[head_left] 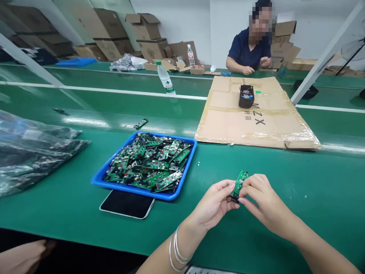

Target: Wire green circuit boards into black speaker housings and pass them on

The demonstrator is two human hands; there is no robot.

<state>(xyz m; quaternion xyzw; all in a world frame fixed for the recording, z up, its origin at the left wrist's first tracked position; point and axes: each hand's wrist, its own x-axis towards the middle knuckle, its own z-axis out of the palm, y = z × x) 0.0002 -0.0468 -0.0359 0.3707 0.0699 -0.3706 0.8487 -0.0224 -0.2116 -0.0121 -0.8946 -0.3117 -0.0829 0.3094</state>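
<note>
Circuit boards (155, 164) lie heaped in the blue tray (171, 196); whether done or left to do cannot be told. Right of the tray, the left hand (212, 201) pinches one green board (238, 183), apparently unfinished, its right edge pinched by the right hand (265, 199).

Passage over green tabletop (211, 167) between left fingers (222, 194) and blue tray (165, 196), heaped circuit boards (154, 164) an obstacle beyond
</note>
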